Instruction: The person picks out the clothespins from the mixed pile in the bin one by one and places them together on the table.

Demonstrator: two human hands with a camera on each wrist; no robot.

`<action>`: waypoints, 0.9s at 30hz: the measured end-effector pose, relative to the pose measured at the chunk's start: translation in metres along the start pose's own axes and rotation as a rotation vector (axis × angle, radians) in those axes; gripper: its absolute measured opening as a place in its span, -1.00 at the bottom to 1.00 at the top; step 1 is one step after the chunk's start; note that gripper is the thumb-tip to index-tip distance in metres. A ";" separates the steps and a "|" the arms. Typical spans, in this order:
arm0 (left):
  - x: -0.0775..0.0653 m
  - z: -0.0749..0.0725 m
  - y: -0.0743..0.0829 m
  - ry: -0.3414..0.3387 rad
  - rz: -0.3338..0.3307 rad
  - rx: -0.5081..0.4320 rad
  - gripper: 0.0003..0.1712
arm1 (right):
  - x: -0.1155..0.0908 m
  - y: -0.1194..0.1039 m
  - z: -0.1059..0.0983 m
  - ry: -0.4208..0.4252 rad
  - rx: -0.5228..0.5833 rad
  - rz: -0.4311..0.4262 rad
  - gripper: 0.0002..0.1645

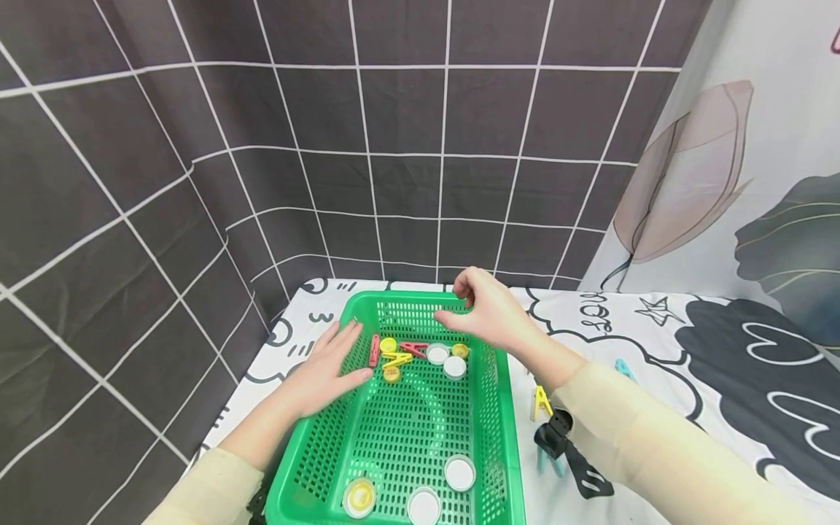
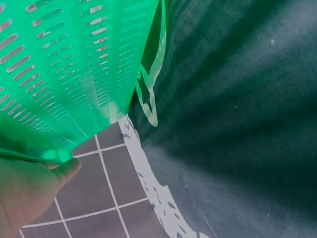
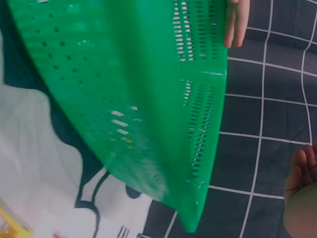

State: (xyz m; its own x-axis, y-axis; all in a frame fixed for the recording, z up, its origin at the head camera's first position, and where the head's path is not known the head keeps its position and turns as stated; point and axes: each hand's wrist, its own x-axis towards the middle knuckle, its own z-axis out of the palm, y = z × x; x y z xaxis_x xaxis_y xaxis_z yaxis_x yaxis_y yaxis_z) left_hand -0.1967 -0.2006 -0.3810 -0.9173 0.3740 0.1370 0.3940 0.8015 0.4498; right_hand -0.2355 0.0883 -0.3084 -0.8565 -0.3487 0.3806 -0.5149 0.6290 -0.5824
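Note:
A green plastic basket (image 1: 514,445) with slotted walls stands in front of me. My left hand (image 1: 324,375) lies with extended fingers at its left rim; in the left wrist view the thumb touches that rim. Over the back right corner hovers my right hand (image 1: 488,310), fingers loosely bent, thumb apart, nothing visible between them. Toward the basket's far end lie red clothespins (image 1: 374,351), a yellow clothespin (image 1: 397,359), yellow caps (image 1: 391,374) and white caps (image 1: 455,367). Its near end holds more white caps (image 1: 460,473) and a white-rimmed yellow cap (image 1: 359,499).
To the basket's right, on a white patterned cloth (image 1: 590,328), are a yellow clothespin (image 1: 541,403), a blue clothespin (image 1: 625,369) and a black strap (image 1: 584,470), partly behind my right sleeve. A dark gridded curtain (image 1: 407,182) rises behind and to the left.

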 end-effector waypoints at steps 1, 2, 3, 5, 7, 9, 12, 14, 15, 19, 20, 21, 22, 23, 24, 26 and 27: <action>0.000 0.000 0.000 0.001 -0.001 -0.002 -0.05 | 0.002 -0.002 0.001 0.000 0.005 0.002 -0.55; 0.000 0.000 0.000 0.003 -0.003 -0.004 -0.06 | 0.005 -0.004 0.001 0.001 0.014 0.005 -0.55; 0.000 0.000 0.000 0.004 -0.003 -0.005 -0.07 | 0.007 -0.006 0.002 0.001 0.024 0.007 -0.55; -0.001 0.000 -0.001 0.007 -0.004 -0.005 -0.07 | 0.012 -0.009 0.005 -0.001 0.041 0.013 -0.56; -0.001 0.000 -0.001 0.007 -0.006 -0.004 -0.07 | 0.017 -0.011 0.009 -0.004 0.056 0.009 -0.56; -0.001 0.000 -0.002 0.006 -0.005 0.001 -0.05 | 0.021 -0.014 0.013 -0.003 0.069 0.006 -0.56; -0.001 0.001 -0.003 0.005 -0.005 0.005 -0.04 | 0.026 -0.017 0.020 0.004 0.076 0.011 -0.55; -0.001 0.001 -0.003 0.006 -0.004 0.004 -0.05 | 0.029 -0.018 0.025 0.004 0.081 0.024 -0.55; -0.001 0.002 -0.004 0.006 -0.004 0.005 -0.06 | 0.030 -0.019 0.027 0.002 0.085 0.032 -0.55; -0.001 0.002 -0.003 0.004 -0.005 -0.005 -0.09 | 0.032 -0.017 0.035 -0.018 0.089 0.053 -0.54; -0.001 0.001 -0.003 0.004 -0.005 -0.009 -0.09 | 0.032 -0.016 0.037 -0.023 0.092 0.056 -0.54; -0.001 0.001 -0.002 0.002 -0.005 -0.009 -0.08 | 0.032 -0.015 0.039 -0.028 0.094 0.058 -0.54; -0.001 0.001 -0.002 0.003 -0.006 -0.011 -0.08 | 0.032 -0.013 0.041 -0.031 0.093 0.061 -0.54; -0.001 0.001 -0.001 0.002 -0.005 -0.012 -0.08 | 0.032 -0.012 0.043 -0.034 0.094 0.060 -0.53; -0.001 0.001 -0.001 0.003 -0.004 -0.012 -0.09 | 0.032 -0.010 0.045 -0.037 0.096 0.062 -0.53; -0.001 0.001 0.000 0.005 -0.004 -0.015 -0.09 | 0.032 -0.008 0.049 -0.044 0.106 0.061 -0.52; -0.001 0.001 0.000 0.005 -0.003 -0.013 -0.09 | 0.032 -0.006 0.051 -0.050 0.107 0.063 -0.52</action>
State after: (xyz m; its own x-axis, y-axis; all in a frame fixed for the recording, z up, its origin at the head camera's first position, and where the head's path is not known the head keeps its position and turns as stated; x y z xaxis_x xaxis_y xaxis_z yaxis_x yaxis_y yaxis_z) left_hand -0.1961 -0.2007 -0.3817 -0.9187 0.3693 0.1402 0.3906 0.7964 0.4616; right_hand -0.2616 0.0378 -0.3289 -0.8864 -0.3469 0.3065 -0.4591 0.5738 -0.6782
